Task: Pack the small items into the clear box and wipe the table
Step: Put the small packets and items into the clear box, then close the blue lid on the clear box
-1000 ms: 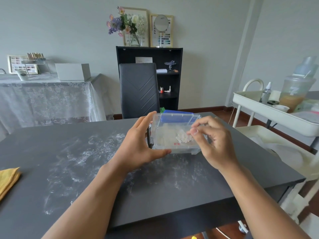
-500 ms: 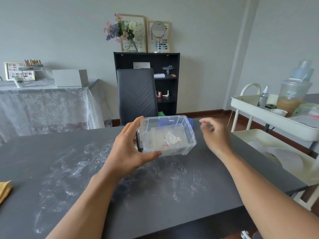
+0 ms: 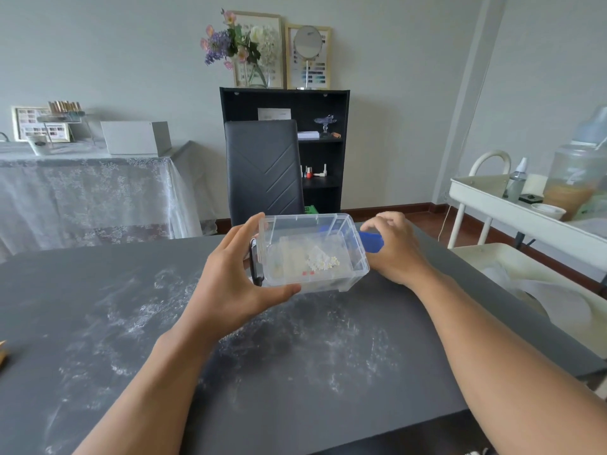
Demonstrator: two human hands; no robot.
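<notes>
A clear plastic box stands on the dark table, lidless, with a black latch on its left end. Inside lie small white flower-shaped pieces and tiny red bits. My left hand grips the box's left end, thumb along the front wall and fingers up the back. My right hand is just right of the box, its fingers closed around the blue lid, which lies behind the box's right end. White powder smears cover much of the tabletop.
The corner of a yellow cloth shows at the table's left edge. A black chair stands at the far side, a black shelf behind it. A white cart with bottles stands to the right.
My right hand left the inside of the box, swung out to the right and now holds the blue lid. The left hand has kept its hold on the box, which moved slightly left.
</notes>
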